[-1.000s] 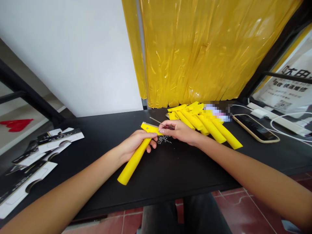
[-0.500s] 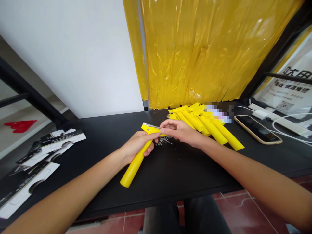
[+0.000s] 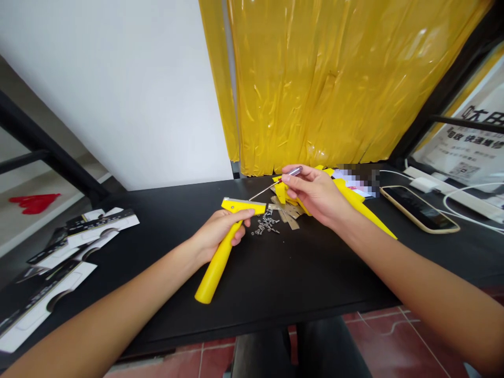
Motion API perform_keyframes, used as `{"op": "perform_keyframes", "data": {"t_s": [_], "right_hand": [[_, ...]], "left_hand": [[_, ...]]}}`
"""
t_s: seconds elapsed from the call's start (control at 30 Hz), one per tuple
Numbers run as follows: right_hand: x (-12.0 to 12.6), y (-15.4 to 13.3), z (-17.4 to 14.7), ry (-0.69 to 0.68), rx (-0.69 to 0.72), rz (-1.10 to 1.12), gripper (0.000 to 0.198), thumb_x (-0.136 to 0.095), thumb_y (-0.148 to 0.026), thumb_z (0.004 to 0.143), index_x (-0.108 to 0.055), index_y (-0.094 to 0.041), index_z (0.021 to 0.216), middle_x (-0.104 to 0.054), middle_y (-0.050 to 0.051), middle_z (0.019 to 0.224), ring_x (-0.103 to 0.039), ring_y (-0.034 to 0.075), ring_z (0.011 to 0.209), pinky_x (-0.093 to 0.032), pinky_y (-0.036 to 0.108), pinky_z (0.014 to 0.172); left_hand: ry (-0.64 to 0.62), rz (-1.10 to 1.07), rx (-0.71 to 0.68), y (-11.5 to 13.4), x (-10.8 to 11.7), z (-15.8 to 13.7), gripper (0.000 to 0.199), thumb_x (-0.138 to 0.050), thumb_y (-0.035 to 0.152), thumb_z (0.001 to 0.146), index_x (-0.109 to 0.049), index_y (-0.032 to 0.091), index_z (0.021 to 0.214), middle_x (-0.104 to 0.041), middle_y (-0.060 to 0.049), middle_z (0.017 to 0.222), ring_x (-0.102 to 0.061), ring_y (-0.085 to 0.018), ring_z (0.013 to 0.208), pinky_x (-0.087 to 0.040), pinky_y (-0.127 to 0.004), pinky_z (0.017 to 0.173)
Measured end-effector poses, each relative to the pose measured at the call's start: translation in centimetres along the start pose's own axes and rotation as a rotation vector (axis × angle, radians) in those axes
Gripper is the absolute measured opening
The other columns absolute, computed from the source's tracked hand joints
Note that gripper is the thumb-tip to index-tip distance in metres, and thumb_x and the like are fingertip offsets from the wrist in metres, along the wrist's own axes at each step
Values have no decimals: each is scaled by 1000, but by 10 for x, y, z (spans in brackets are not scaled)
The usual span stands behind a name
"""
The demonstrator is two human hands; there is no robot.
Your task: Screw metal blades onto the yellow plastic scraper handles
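Note:
My left hand [image 3: 224, 231] is closed around the upper handle of a yellow scraper [image 3: 216, 270], its thumb along the head. A thin metal strip runs along the top of that head, and a screw shows near its left end. In my right hand [image 3: 317, 191] is a small screwdriver [image 3: 292, 172], pinched by the handle, its shaft slanting down left so the tip is at or just behind the head's upper edge. Loose screws and nuts [image 3: 268, 224] lie right of the scraper head. Flat metal blades [image 3: 290, 215] are beside them, partly under my right hand.
More yellow scraper handles [image 3: 372, 212] are piled behind my right hand. A phone [image 3: 419, 209], white cables and a power strip [image 3: 452, 194] lie at the right. Printed cardboard sleeves [image 3: 90, 236] are stacked left. A yellow plastic curtain [image 3: 315, 89] hangs behind the table.
My right hand has left the scraper head, moved up and right, and now holds a screwdriver. The scraper has turned slightly in my left hand. The metal blades have come into sight.

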State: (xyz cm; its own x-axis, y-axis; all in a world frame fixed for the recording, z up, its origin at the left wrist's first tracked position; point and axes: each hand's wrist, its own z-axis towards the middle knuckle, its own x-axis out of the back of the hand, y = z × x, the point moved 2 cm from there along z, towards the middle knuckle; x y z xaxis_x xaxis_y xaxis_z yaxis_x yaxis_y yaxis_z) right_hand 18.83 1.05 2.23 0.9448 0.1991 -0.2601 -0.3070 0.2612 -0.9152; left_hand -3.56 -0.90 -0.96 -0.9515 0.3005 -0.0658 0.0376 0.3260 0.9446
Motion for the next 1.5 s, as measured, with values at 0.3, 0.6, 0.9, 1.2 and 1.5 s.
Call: {"op": "perform_keyframes", "data": {"t_s": [0.3,0.6,0.9,1.2,1.5], "right_hand": [[-23,-16,-19,-105,192,-277,21,-68,-40,91,-67,-19,92,-70,3,91,-62,11,67,-54,27,62],[-24,-14,-19,-103,227,-275,18,-68,-37,91,-66,-19,93,-69,3,91,-65,11,71,-58,28,67],[-25,-13,-22,-134,237,-290,20,-70,-39,89,-65,-20,92,-68,3,90,-65,13,74,-59,29,71],[-27,-12,-25,-144,245,-313,21,-68,-41,90,-65,-21,93,-67,3,93,-65,14,77,-59,31,75],[-25,-10,-25,-173,243,-366,19,-67,-39,91,-66,-21,95,-68,4,94,-66,15,78,-59,32,77]], "left_hand": [[26,-7,-9,-1,1,-1,29,-75,37,80,-63,15,64,-50,1,44,-42,-7,36,-32,-18,36],[25,20,-26,-3,0,0,27,-68,33,82,-64,14,63,-50,0,43,-43,-7,35,-34,-17,36],[41,25,-47,-2,-2,-1,26,-69,32,81,-63,15,62,-50,0,43,-43,-7,36,-33,-18,37],[48,10,-47,-2,-1,0,26,-70,32,80,-62,14,63,-50,0,43,-42,-7,36,-32,-19,37],[71,53,-44,0,-4,-4,27,-71,33,79,-62,15,62,-51,0,43,-44,-7,35,-32,-19,37]]}}
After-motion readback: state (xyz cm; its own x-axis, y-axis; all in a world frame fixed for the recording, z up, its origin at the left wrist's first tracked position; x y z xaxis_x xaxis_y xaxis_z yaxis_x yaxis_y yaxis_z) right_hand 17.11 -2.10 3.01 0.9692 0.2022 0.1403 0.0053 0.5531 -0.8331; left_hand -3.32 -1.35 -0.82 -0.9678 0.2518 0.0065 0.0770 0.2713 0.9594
